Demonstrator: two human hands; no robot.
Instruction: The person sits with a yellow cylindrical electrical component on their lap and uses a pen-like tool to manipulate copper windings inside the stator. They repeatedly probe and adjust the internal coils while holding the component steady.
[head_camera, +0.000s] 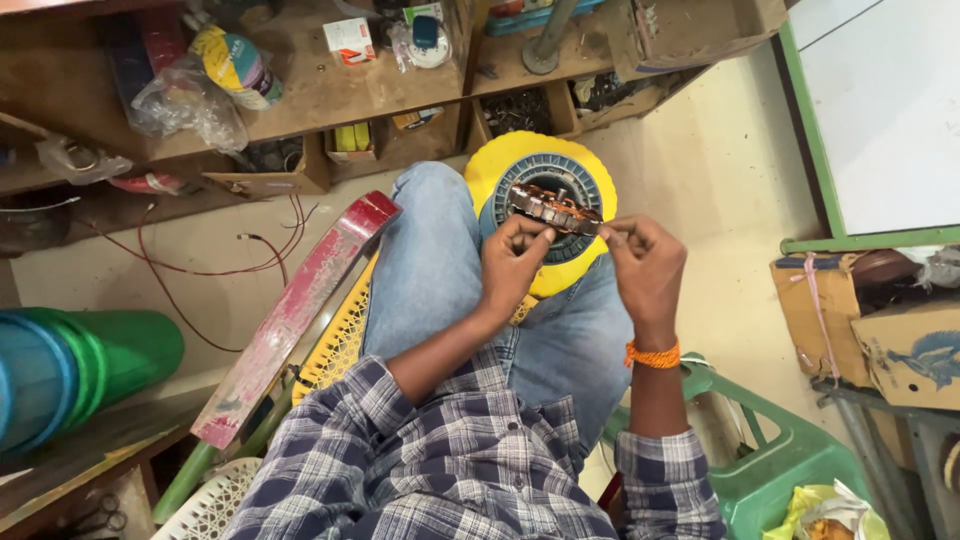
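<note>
I hold the round copper-wound motor part (556, 208) up over my knees, left hand (512, 262) and right hand (645, 265) each pinching one side with closed fingers. If a pinch slips, I think it could drop onto the yellow fan housing (575, 275) below

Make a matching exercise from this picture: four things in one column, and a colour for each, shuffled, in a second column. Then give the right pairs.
Things:
1. the wound coil ring held between the left hand and the right hand
2. the round fan housing on the lap
3. the wrist band on the right arm
4. the plastic chair at lower right

Colours:
A. green
B. copper brown
C. orange
D. yellow

Pairs: 1-B, 2-D, 3-C, 4-A
</note>
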